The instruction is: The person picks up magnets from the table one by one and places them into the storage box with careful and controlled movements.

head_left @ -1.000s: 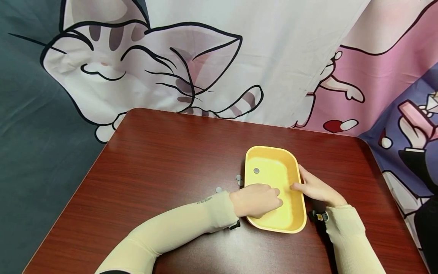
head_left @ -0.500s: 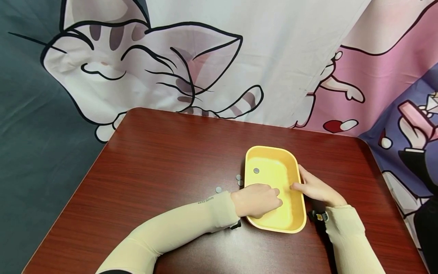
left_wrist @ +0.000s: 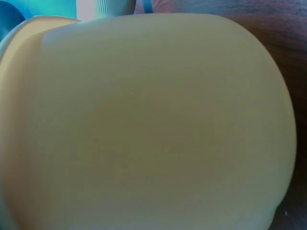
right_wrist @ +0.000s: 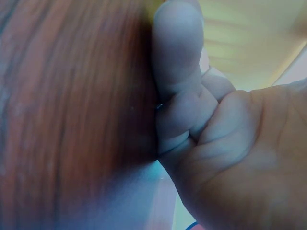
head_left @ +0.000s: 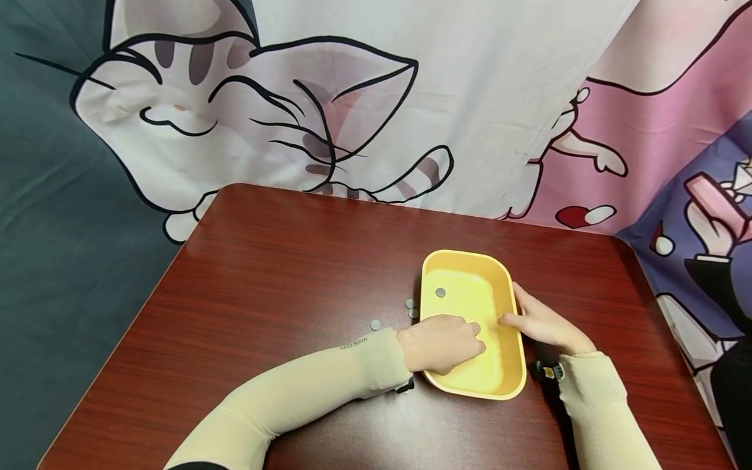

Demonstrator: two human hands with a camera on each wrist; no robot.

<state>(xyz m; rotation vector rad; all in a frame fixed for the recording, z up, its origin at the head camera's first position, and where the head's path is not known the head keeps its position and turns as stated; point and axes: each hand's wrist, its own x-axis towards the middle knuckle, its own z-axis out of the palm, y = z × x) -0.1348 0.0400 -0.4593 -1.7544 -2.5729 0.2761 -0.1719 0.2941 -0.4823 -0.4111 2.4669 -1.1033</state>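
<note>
A yellow rectangular plastic container [head_left: 499, 375] with rounded corners sits on the table. My left hand [head_left: 443, 343] reaches over its left rim, back of the hand up and knuckles bent. The fingertips and thumb are hidden below it; I cannot tell whether they hold anything. My right hand [head_left: 546, 323] grips the right wall, thumb over the rim and the other fingers outside. In the right wrist view, bent fingers [right_wrist: 177, 52] lie close to the wood. One small grey coin-like disc [head_left: 440, 292] lies inside, beyond my left hand. The left wrist view is mostly the container's smooth wall [left_wrist: 158, 115].
Two more grey discs [head_left: 410, 304] lie on the table against the container's left side, and a single disc [head_left: 376, 325] lies farther left, just beyond my left sleeve [head_left: 329, 362]. Behind the brown wooden table [head_left: 282, 261] hangs a cartoon-printed cloth [head_left: 499, 111].
</note>
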